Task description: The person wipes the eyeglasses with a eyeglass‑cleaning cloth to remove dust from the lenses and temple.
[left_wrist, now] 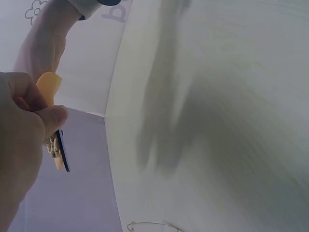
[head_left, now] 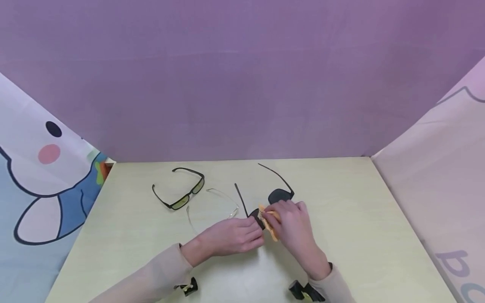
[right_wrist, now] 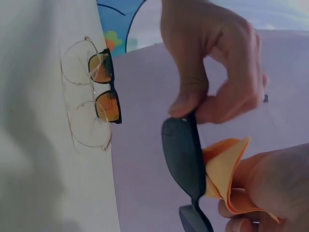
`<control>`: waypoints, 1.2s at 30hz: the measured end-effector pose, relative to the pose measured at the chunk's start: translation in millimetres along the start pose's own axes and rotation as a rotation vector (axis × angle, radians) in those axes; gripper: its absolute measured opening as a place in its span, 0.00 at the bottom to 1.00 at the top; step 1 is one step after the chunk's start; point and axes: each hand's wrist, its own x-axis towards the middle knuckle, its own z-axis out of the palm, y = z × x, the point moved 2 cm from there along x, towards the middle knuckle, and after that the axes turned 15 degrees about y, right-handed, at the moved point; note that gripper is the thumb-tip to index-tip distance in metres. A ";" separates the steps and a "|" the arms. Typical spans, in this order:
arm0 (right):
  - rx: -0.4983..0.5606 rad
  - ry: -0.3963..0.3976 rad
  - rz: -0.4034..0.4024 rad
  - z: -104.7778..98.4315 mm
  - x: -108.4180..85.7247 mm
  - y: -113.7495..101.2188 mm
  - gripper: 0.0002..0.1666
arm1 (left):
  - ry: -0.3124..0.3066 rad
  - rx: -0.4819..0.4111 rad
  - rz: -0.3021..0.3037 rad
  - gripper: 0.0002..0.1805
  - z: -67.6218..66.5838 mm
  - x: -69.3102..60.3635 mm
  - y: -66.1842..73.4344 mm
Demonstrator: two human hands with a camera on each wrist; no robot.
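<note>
Black sunglasses [head_left: 279, 196] with dark lenses are held up above the table, temples unfolded and pointing away. My left hand [head_left: 236, 237] pinches them at the outer end of the left lens, thumb on the lens edge in the right wrist view. My right hand [head_left: 294, 222] grips a folded orange cloth [head_left: 270, 227]. In the right wrist view the cloth [right_wrist: 223, 169] lies against the side of the sunglasses [right_wrist: 182, 152] farther from that camera, near the bridge. Part of the right hand's fingers is hidden by the cloth.
Black-framed glasses with yellowish lenses [head_left: 180, 203] lie unfolded on the table [head_left: 363, 219] at the back left. Thin wire-rimmed clear glasses [right_wrist: 72, 126] lie nearer, partly behind my left hand in the head view. A purple curtain [head_left: 242, 84] stands behind the table.
</note>
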 end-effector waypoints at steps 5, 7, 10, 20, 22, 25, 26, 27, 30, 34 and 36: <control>0.108 -0.105 0.013 -0.5 -2.9 -3.3 0.07 | -0.010 -0.022 -0.023 0.09 -1.2 -0.8 0.1; 0.163 -0.142 0.026 -2.1 -2.8 -3.9 0.07 | -0.006 -0.044 -0.032 0.10 -1.3 -1.1 0.4; 0.221 -0.125 0.047 -5.9 0.7 -1.7 0.07 | -0.011 -0.046 -0.045 0.11 -0.4 -1.7 -1.0; 0.409 0.081 0.187 -14.7 9.0 18.9 0.08 | 0.048 -0.013 -0.087 0.12 -1.2 -3.6 -8.2; 0.447 0.119 0.229 -14.2 8.8 24.3 0.08 | 0.061 -0.018 -0.078 0.16 -0.2 -3.8 -6.6; 0.433 0.193 0.216 -13.2 11.0 30.1 0.08 | 0.081 -0.015 -0.060 0.19 1.7 -3.6 -3.8; 0.403 0.214 0.194 -12.6 12.3 31.2 0.08 | 0.086 -0.014 -0.058 0.19 2.1 -3.3 -3.2; 0.359 0.226 0.165 -11.7 13.9 32.0 0.08 | 0.091 -0.013 -0.053 0.18 2.3 -2.6 -2.7; 0.216 0.198 0.078 -7.8 18.7 31.7 0.08 | 0.092 -0.010 -0.041 0.17 2.1 -0.2 -1.1; 0.134 -0.003 0.099 1.0 19.9 31.1 0.09 | 0.058 -0.004 -0.011 0.15 1.2 2.3 1.2; 0.111 -0.077 0.127 5.5 18.6 32.6 0.09 | 0.043 0.004 -0.001 0.13 0.8 2.3 2.0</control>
